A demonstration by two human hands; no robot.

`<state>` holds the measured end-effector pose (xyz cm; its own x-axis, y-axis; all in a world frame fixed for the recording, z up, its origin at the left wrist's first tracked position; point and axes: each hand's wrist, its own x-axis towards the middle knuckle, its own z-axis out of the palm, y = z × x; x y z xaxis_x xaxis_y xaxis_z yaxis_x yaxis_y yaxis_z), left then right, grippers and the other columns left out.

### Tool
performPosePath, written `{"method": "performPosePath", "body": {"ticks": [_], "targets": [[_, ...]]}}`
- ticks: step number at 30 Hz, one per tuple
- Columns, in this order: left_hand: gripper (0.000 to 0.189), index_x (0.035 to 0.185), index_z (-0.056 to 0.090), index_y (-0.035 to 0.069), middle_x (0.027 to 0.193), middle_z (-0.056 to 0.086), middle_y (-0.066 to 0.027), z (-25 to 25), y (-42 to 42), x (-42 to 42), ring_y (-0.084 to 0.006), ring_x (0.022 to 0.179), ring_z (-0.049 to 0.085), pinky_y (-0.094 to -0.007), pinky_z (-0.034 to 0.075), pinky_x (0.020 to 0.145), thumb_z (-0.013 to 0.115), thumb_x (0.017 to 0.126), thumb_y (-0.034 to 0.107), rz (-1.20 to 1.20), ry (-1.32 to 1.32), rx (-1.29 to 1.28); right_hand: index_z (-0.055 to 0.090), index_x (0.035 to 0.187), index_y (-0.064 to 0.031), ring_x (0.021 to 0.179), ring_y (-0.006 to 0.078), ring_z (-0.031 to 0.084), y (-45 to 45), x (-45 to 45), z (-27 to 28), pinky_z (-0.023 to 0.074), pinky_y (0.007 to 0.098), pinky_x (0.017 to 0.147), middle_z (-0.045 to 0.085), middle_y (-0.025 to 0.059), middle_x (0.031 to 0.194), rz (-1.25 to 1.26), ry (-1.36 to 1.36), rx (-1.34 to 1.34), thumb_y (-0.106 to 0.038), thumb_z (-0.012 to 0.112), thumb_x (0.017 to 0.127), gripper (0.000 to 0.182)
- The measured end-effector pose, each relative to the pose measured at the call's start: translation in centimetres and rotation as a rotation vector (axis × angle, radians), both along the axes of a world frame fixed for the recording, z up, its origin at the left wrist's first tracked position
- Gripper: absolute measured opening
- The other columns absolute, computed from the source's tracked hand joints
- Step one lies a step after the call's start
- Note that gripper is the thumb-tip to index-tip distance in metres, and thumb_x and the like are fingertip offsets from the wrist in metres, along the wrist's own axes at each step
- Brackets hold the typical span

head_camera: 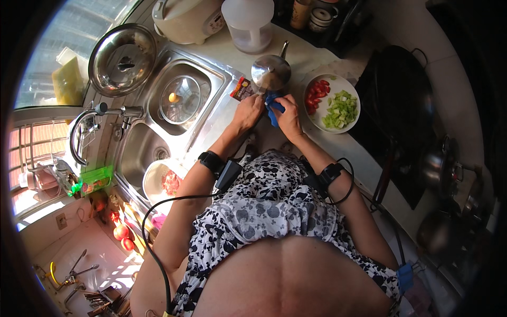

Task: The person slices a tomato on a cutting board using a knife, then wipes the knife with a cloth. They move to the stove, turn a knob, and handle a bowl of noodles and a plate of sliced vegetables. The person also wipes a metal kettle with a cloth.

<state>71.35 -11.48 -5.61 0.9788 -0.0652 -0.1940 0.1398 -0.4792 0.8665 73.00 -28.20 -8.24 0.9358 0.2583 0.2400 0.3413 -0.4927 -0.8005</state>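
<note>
Both of my hands meet at the counter's front edge, before a small lidded stainless steel saucepan [269,71]. My right hand [291,119] grips a blue item [273,109]; whether it is a cloth or a tool's handle is unclear. Close beside it, my left hand [248,113] has its fingers curled, and what they hold is hidden. A dark printed packet [241,89] shows just beyond the left knuckles. Right of my hands stands a white plate [325,104] with red chilli pieces [317,95] and chopped pale green vegetable [340,110].
At left is a double steel sink [206,119] with a faucet [79,130]. A bowl of meat [152,180] sits by its near basin. A large lid [122,59] leans near the window. A rice cooker [188,20] stands behind; a black wok [400,91] is at right.
</note>
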Motion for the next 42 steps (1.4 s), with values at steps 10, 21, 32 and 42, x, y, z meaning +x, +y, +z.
{"method": "performPosePath", "body": {"ticks": [10, 21, 32, 42], "targets": [[0.04, 0.085, 0.056, 0.0, 0.077, 0.058, -0.0214, -1.4, -0.1, -0.1, -0.0379, 0.078, 0.055, -0.0448, 0.043, 0.072, 0.036, 0.094, 0.033, 0.095, 0.133, -0.03, 0.059, 0.101, -0.0004, 0.091, 0.0339, 0.055, -1.0, -0.1, 6.9, 0.0451, 0.0384, 0.08, 0.055, 0.0148, 0.102, -0.094, -0.178, 0.104, -0.007, 0.064, 0.081, 0.022], [0.04, 0.092, 0.059, 0.0, 0.085, 0.061, -0.0298, -0.5, -0.6, -0.1, -0.047, 0.087, 0.058, -0.0524, 0.044, 0.077, 0.039, 0.093, 0.035, 0.113, 0.11, 0.109, 0.06, 0.102, -0.0036, 0.09, 0.0323, 0.052, 0.4, 2.0, 7.8, 0.0461, 0.0394, 0.079, 0.055, 0.0099, 0.102, 0.172, -0.328, -0.144, 0.005, 0.062, 0.071, 0.032], [0.039, 0.094, 0.059, 0.002, 0.085, 0.061, -0.0291, 0.1, -0.7, -0.3, -0.0477, 0.085, 0.057, -0.0536, 0.044, 0.076, 0.039, 0.094, 0.035, 0.119, 0.128, 0.092, 0.055, 0.113, 0.0024, 0.099, 0.0297, 0.057, -2.5, 0.0, 4.3, 0.0423, 0.0358, 0.09, 0.06, 0.018, 0.109, -0.247, 0.293, 0.157, -0.021, 0.059, 0.088, 0.034], [0.042, 0.09, 0.058, -0.001, 0.08, 0.06, -0.027, 0.4, -1.0, -0.3, -0.0452, 0.081, 0.057, -0.0498, 0.043, 0.073, 0.035, 0.096, 0.035, 0.097, 0.104, 0.161, 0.045, 0.13, 0.0045, 0.115, 0.0344, 0.052, -0.2, 3.7, 3.8, 0.0378, 0.0346, 0.099, 0.053, 0.0246, 0.126, -0.207, 0.239, 0.344, -0.012, 0.039, 0.093, 0.041]]}}
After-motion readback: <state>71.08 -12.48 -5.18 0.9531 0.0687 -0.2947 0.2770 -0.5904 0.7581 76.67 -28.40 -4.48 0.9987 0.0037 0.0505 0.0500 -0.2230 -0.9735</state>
